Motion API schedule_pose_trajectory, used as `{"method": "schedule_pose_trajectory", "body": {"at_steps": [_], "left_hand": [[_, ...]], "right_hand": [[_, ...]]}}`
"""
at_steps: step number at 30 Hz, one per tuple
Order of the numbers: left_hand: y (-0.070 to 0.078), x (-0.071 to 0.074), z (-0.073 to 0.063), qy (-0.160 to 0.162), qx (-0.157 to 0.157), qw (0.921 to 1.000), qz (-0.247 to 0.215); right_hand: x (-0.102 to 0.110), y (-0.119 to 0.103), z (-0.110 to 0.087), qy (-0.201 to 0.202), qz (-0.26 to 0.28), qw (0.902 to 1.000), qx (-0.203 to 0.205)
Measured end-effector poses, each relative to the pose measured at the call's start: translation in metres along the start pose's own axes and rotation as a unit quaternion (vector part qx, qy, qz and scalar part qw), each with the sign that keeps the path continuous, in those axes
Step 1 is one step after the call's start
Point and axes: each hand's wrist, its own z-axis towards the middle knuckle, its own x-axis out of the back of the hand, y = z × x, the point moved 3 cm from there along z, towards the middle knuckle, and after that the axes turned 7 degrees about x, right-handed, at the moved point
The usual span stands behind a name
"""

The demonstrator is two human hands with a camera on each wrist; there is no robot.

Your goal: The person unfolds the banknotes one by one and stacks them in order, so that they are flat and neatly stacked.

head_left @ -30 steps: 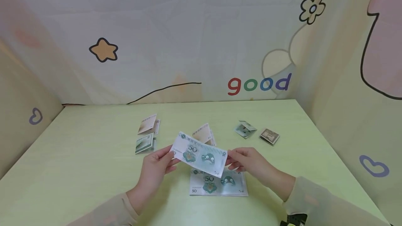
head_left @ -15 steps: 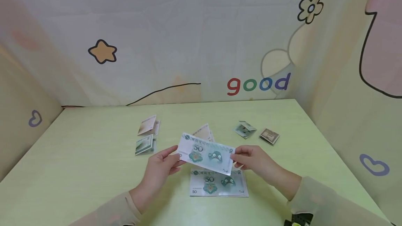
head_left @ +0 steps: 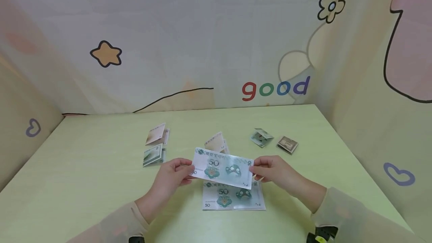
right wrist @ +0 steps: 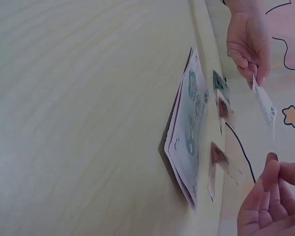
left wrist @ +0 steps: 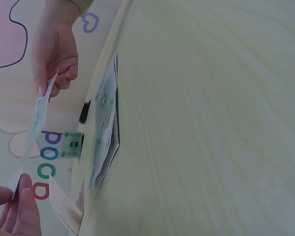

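Between both hands a green-and-white 50 play banknote [head_left: 222, 168] is held up flat above the table. My left hand [head_left: 172, 179] pinches its left end between thumb and fingers; my right hand [head_left: 280, 173] pinches the right end. Beneath it on the table lies a stack of similar 50 banknotes [head_left: 233, 200], its upper edge covered by the held note. In the left wrist view the stack [left wrist: 105, 118] looks like several layers. The right wrist view also shows the held note [right wrist: 264, 103] edge-on, apart from the stack [right wrist: 187, 128].
Behind the held note stands a folded brownish banknote [head_left: 216, 142], partly hidden. At left are a folded brownish note [head_left: 156, 134] and a folded green note [head_left: 153, 155]. At right lie a folded green note [head_left: 261, 137] and a folded brown note [head_left: 287, 144]. Printed cloth walls surround the table [head_left: 101, 183].
Both hands have shifted the held banknote slightly to the right and turned it a little more level. The stack and the folded notes stay in place; the head view has shifted slightly.
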Motion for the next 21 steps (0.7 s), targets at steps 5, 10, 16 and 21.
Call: {"method": "schedule_pose_trajectory", "body": {"at_steps": [5,10,16,21], "left_hand": [[-0.002,-0.003,0.0,-0.023,-0.001,0.9992,0.034],[-0.005,-0.005,0.0,-0.05,-0.001,0.9969,0.061],[-0.004,-0.008,-0.001,-0.074,-0.02,0.9938,0.081],[-0.003,-0.01,-0.003,-0.089,-0.042,0.9895,0.107]], "right_hand": [[0.004,0.0,0.0,-0.011,-0.017,0.9998,0.008],[0.008,0.002,-0.003,-0.016,-0.032,0.9993,0.008],[0.012,0.003,-0.004,-0.017,-0.045,0.9988,0.011],[0.016,0.007,-0.004,-0.019,-0.054,0.9983,0.012]]}}
